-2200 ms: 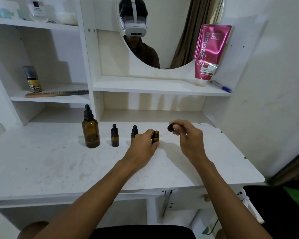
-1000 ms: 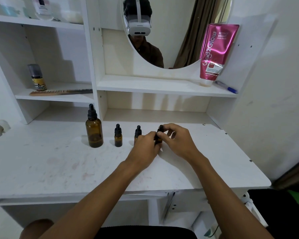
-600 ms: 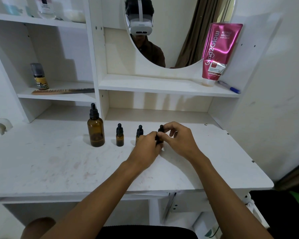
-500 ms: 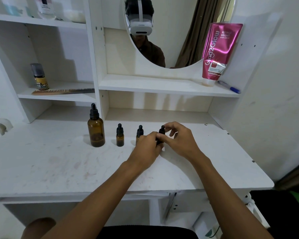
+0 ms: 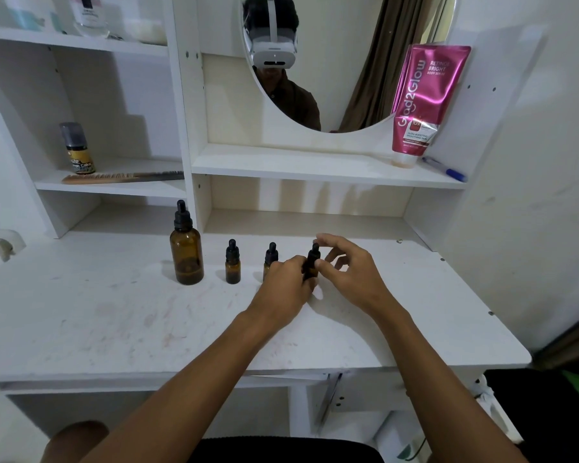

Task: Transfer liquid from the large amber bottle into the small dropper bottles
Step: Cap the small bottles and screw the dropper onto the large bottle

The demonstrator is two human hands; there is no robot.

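The large amber bottle (image 5: pixel 186 252) with a black dropper cap stands upright on the white desk (image 5: pixel 114 315). To its right stand a small dropper bottle (image 5: pixel 232 263) and a second one (image 5: pixel 270 257), partly hidden by my left hand. My left hand (image 5: pixel 286 284) grips the body of a third small dropper bottle (image 5: pixel 312 259), which stands on the desk. My right hand (image 5: pixel 346 267) pinches that bottle's black dropper cap between thumb and forefinger, its other fingers spread.
A pink tube (image 5: pixel 423 101) and a blue pen (image 5: pixel 445 169) sit on the shelf under the oval mirror (image 5: pixel 341 61). On the left shelf are a small can (image 5: pixel 77 148) and a comb (image 5: pixel 121 177). The desk's front edge is near my forearms.
My right hand brought the dropper cap back from the air onto the third small bottle and now pinches it there. My left hand kept hold of the bottle's body.
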